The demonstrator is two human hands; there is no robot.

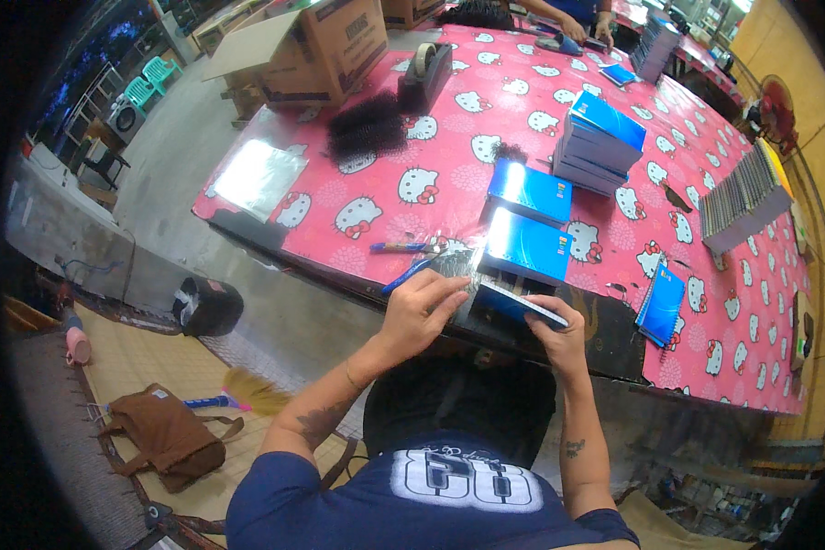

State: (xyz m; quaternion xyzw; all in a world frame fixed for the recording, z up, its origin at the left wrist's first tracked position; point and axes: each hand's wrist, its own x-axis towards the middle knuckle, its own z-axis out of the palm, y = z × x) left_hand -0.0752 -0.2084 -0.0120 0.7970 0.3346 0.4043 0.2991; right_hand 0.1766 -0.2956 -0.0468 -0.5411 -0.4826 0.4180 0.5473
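Blue spiral notebook [521, 308], tilted at the table edge, half in clear sleeve [456, 266].

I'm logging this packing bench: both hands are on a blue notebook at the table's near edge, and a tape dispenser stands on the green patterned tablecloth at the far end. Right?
Not quite: the tablecloth is pink with white cartoon cats, not green, as the head view shows. The left hand and right hand are on the blue notebook, and the tape dispenser stands at the far end.

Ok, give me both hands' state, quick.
Left hand: closed on clear plastic wrap.
Right hand: holding a blue notebook.
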